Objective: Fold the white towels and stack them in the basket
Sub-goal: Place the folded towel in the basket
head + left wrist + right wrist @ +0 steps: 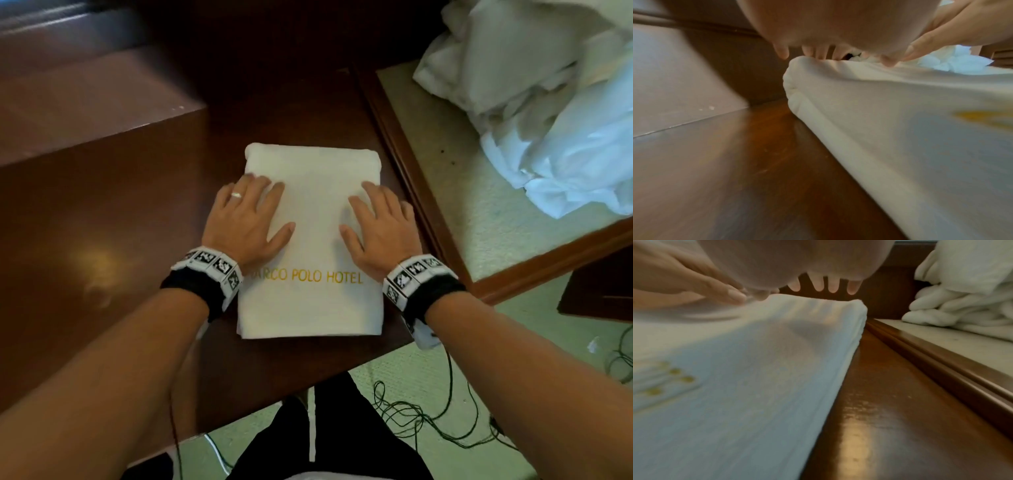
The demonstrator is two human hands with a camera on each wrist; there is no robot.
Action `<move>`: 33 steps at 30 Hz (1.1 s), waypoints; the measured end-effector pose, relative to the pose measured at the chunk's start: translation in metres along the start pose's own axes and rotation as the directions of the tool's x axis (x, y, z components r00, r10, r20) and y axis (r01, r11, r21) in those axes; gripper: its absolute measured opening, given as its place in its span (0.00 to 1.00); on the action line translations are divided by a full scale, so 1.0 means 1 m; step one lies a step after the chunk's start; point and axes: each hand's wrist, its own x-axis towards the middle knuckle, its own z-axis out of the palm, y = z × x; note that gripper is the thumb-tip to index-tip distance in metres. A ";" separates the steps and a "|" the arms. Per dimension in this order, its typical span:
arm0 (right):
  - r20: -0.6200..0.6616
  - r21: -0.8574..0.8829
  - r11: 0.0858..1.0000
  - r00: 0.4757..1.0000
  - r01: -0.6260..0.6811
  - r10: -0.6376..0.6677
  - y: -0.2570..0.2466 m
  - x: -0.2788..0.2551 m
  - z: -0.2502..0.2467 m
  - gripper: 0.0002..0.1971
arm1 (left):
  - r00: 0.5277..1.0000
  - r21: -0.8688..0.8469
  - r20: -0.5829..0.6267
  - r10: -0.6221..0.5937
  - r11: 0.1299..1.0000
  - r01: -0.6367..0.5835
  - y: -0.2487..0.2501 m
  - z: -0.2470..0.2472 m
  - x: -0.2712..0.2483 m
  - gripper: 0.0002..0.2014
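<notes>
A folded white towel [313, 219] [900, 123] [748, 369] with gold "MARCO POLO HOTEL" lettering lies flat on the dark wooden table [102, 240]. My left hand [248, 216] [818, 26] rests palm down on the towel's left half, fingers straight and spread. On the right half my right hand [378, 226] [801, 261] lies flat the same way. Both hands sit side by side near the towel's far end. No basket shows in any view.
A heap of unfolded white towels [534, 89] [962, 293] lies on a lower pale surface with a wooden rim [411, 171] to the right. A raised wooden block [89, 102] stands at the left. Cables [428, 411] trail over the green floor.
</notes>
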 end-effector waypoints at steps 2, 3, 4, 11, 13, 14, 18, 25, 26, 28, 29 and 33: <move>0.088 -0.010 0.998 0.995 0.057 -0.056 -0.008 0.032 0.000 0.31 | 0.990 0.037 0.137 -0.015 0.999 0.010 -0.002 0.001 0.023 0.39; 0.155 -0.023 0.997 0.985 0.077 -0.072 -0.010 0.041 0.003 0.33 | 0.978 0.055 0.205 -0.034 0.998 0.023 -0.005 0.004 0.029 0.40; 0.219 -0.034 0.996 0.973 0.080 -0.070 -0.009 0.047 0.007 0.34 | 0.964 0.068 0.258 -0.061 0.997 0.045 -0.009 0.009 0.033 0.41; 0.294 -0.044 0.998 0.954 -0.051 0.062 0.016 0.037 0.014 0.37 | 0.917 0.071 0.345 -0.201 0.980 0.188 -0.012 0.013 0.027 0.45; 0.235 -0.038 0.993 0.965 -0.113 0.118 0.012 0.026 0.010 0.36 | 0.899 0.065 0.342 -0.275 0.961 0.269 -0.005 0.011 0.019 0.47; 0.210 -0.030 0.989 0.967 -0.143 0.146 0.008 0.017 0.009 0.34 | 0.885 0.051 0.346 -0.313 0.948 0.315 -0.001 0.011 0.012 0.47; 0.255 0.107 0.920 0.905 -0.377 0.341 -0.014 -0.026 0.009 0.34 | 0.830 -0.066 0.360 -0.426 0.876 0.478 0.021 0.007 -0.033 0.49; 0.439 0.282 0.659 0.705 -0.697 0.557 -0.043 -0.075 0.018 0.40 | 0.644 -0.274 0.503 -0.576 0.600 0.752 0.044 0.005 -0.085 0.35; 0.453 0.304 0.628 0.689 -0.716 0.566 -0.044 -0.076 0.019 0.39 | 0.619 -0.299 0.540 -0.571 0.557 0.775 0.042 0.006 -0.088 0.35; 0.481 0.349 0.569 0.664 -0.744 0.573 -0.045 -0.078 0.019 0.38 | 0.613 -0.357 0.576 -0.541 0.508 0.784 0.041 0.008 -0.095 0.35; 0.499 0.365 0.548 0.655 -0.753 0.568 -0.045 -0.080 0.017 0.36 | 0.628 -0.384 0.576 -0.524 0.504 0.773 0.042 0.007 -0.098 0.33; 0.522 0.384 0.543 0.660 -0.747 0.540 -0.048 -0.096 0.005 0.29 | 0.709 -0.488 0.484 -0.513 0.515 0.705 0.061 -0.007 -0.110 0.26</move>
